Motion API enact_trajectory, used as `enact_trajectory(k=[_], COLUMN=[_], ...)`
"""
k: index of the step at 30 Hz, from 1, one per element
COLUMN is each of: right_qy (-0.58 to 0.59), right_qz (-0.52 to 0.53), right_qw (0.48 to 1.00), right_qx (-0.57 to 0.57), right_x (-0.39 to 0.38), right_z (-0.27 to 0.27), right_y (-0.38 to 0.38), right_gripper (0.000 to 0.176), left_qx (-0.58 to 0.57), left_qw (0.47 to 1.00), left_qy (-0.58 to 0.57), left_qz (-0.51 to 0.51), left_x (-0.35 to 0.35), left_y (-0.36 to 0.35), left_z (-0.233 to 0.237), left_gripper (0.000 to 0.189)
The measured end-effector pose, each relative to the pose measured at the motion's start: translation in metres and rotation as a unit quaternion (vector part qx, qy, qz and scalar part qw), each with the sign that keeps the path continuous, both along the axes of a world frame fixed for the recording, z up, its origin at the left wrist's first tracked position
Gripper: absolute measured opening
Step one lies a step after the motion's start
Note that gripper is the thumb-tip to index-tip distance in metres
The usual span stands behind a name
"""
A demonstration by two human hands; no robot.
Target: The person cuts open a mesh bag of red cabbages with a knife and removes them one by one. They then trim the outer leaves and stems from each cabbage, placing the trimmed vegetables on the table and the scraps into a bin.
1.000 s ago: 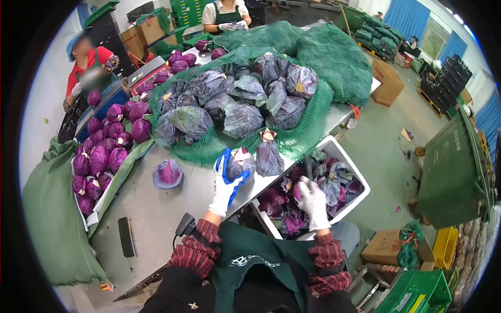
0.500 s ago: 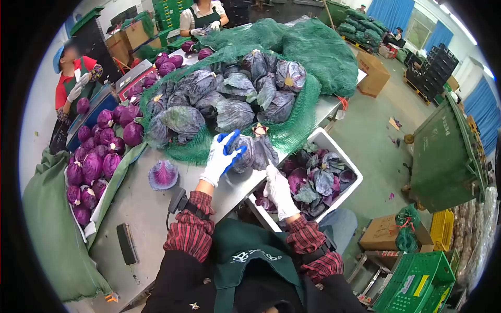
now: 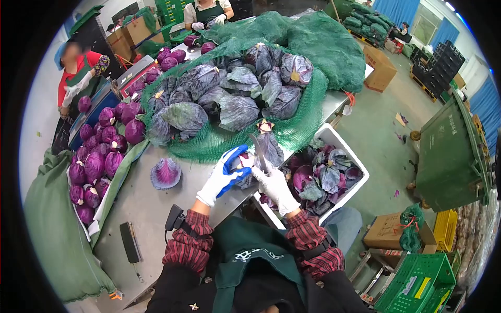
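Observation:
My left hand [image 3: 219, 180], in a white glove with blue-coated fingers, grips a red cabbage [image 3: 246, 162] near the table edge. Its pale stem end shows between the fingers. My right hand [image 3: 276, 189], in a white glove, is closed on a knife [image 3: 259, 150] whose dark blade points up and away beside the cabbage. Just beyond the blade lies a dark outer leaf [image 3: 271, 146] by a star-shaped stem piece [image 3: 265, 126]. Several untrimmed cabbages [image 3: 237, 110] fill the opened green mesh sack [image 3: 198, 153]. A loose purple leaf [image 3: 165, 173] rests left of my left hand.
A white bin [image 3: 348, 147] of leaves stands below the table edge at right. Peeled purple cabbages [image 3: 95, 166] are heaped at left by a green cloth [image 3: 52, 208]. A dark oblong object [image 3: 130, 242] lies on the metal table [image 3: 201, 169]. Two co-workers stand across it.
My right hand has come up and left to the cabbage, bringing the knife blade into view. The cabbage has turned so its stem end shows. The co-worker at left has lowered their hands.

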State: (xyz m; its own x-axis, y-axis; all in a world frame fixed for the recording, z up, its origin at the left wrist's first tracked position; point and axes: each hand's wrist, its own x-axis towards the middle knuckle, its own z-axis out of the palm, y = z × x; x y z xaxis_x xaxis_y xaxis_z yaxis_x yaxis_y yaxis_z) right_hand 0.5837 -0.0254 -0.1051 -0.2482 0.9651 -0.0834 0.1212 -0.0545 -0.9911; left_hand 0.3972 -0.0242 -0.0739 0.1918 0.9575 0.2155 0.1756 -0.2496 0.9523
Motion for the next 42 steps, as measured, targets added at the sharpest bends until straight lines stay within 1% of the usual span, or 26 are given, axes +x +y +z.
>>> enact_trajectory(k=[2, 3, 5, 6, 7, 8, 10, 12, 13, 14, 15, 16, 18, 19, 21, 22, 23, 24, 26, 27, 29, 33, 36, 38, 41, 42], right_qy=[-0.1, -0.156, -0.165, -0.175, -0.208, -0.322, -0.272, -0.362, -0.393, -0.304, -0.25, -0.223, -0.334, -0.336, -0.266, -0.149, -0.206, -0.222, -0.321, -0.32, -0.263, -0.313, -0.296, -0.266, -0.251, -0.291], right_qz=[-0.068, -0.03, -0.03, -0.028, -0.036, -0.049, -0.121, -0.12, -0.17, -0.174, -0.193, -0.165, -0.212, -0.211, -0.237, -0.163, -0.116, -0.106, -0.059, -0.058, -0.108, -0.049, -0.069, -0.094, -0.128, -0.132], right_qw=[0.986, 0.985, 0.982, 0.979, 0.969, 0.901, 0.937, 0.89, 0.857, 0.934, 0.947, 0.956, 0.918, 0.918, 0.916, 0.974, 0.957, 0.943, 0.928, 0.928, 0.91, 0.917, 0.912, 0.888, 0.912, 0.941], right_qx=[0.115, 0.064, 0.082, 0.103, 0.129, 0.288, 0.185, 0.251, 0.288, 0.063, 0.05, 0.09, -0.006, -0.006, 0.183, 0.059, 0.165, 0.224, 0.179, 0.179, 0.302, 0.242, 0.277, 0.363, 0.298, 0.113], right_x=[0.001, 0.006, 0.007, 0.006, 0.0, -0.007, -0.009, 0.007, 0.021, 0.033, 0.048, 0.067, 0.087, 0.084, 0.065, 0.051, 0.043, 0.03, 0.016, 0.011, 0.003, 0.01, 0.013, 0.014, 0.006, 0.004], right_z=[0.002, -0.001, 0.003, 0.007, 0.009, 0.006, 0.004, -0.002, -0.031, -0.026, -0.032, -0.072, -0.046, -0.027, 0.021, 0.04, 0.039, 0.038, 0.045, 0.037, 0.022, 0.022, 0.013, 0.006, -0.006, 0.015], right_y=[-0.006, -0.007, -0.018, -0.023, -0.025, -0.025, -0.024, -0.005, 0.008, 0.019, 0.024, 0.035, 0.037, 0.029, 0.009, -0.003, -0.011, -0.016, -0.025, -0.026, -0.022, -0.018, -0.014, -0.009, 0.001, 0.008], right_gripper=[0.057, 0.056, 0.056, 0.056, 0.055, 0.053, 0.043, 0.035, 0.029, 0.025, 0.028, 0.034, 0.034, 0.034, 0.04, 0.049, 0.053, 0.052, 0.052, 0.052, 0.051, 0.049, 0.048, 0.041, 0.038, 0.049], left_qx=[0.001, 0.028, 0.045, 0.042, 0.092, 0.141, 0.139, 0.158, 0.144, 0.149, 0.146, 0.142, 0.064, 0.042, 0.02, 0.008, -0.003, -0.002, -0.007, -0.008, 0.002, 0.01, 0.037, 0.038, 0.05, 0.05], left_qw=[1.0, 0.999, 0.995, 0.995, 0.988, 0.973, 0.968, 0.958, 0.963, 0.963, 0.968, 0.972, 0.991, 0.996, 0.999, 0.999, 0.999, 0.999, 0.999, 0.999, 0.998, 0.998, 0.998, 0.998, 0.997, 0.997], left_qy=[-0.023, -0.004, -0.01, -0.01, 0.055, 0.119, 0.139, 0.162, 0.137, 0.138, 0.12, 0.101, 0.055, 0.027, -0.003, -0.023, -0.042, -0.041, -0.039, -0.039, -0.039, -0.02, -0.007, -0.011, 0.021, 0.021], left_qz=[-0.006, 0.032, 0.093, 0.091, 0.115, 0.138, 0.157, 0.175, 0.18, 0.179, 0.167, 0.156, 0.102, 0.073, 0.045, 0.039, 0.031, 0.026, 0.031, 0.032, 0.047, 0.057, 0.059, 0.041, 0.058, 0.058], left_x=[0.002, 0.005, 0.013, 0.017, 0.021, 0.024, 0.032, 0.036, 0.035, 0.031, 0.023, 0.015, 0.006, 0.005, 0.007, 0.01, 0.012, 0.013, 0.012, 0.013, 0.015, 0.017, 0.02, 0.022, 0.026, 0.029], left_y=[0.0, -0.005, -0.012, -0.014, -0.017, -0.02, -0.025, -0.028, -0.028, -0.025, -0.023, -0.023, -0.019, -0.017, -0.013, -0.011, -0.008, -0.007, -0.006, -0.008, -0.009, -0.005, -0.001, 0.002, -0.003, -0.007], left_z=[-0.006, -0.009, -0.012, -0.014, -0.016, -0.016, -0.011, -0.008, -0.013, -0.017, -0.022, -0.026, -0.017, -0.012, -0.011, -0.012, -0.012, -0.014, -0.014, -0.014, -0.012, -0.013, -0.016, -0.015, -0.007, -0.006], left_gripper=[0.066, 0.065, 0.063, 0.063, 0.063, 0.064, 0.063, 0.063, 0.064, 0.064, 0.065, 0.066, 0.069, 0.071, 0.073, 0.076, 0.078, 0.078, 0.077, 0.077, 0.075, 0.072, 0.07, 0.069, 0.069, 0.069])
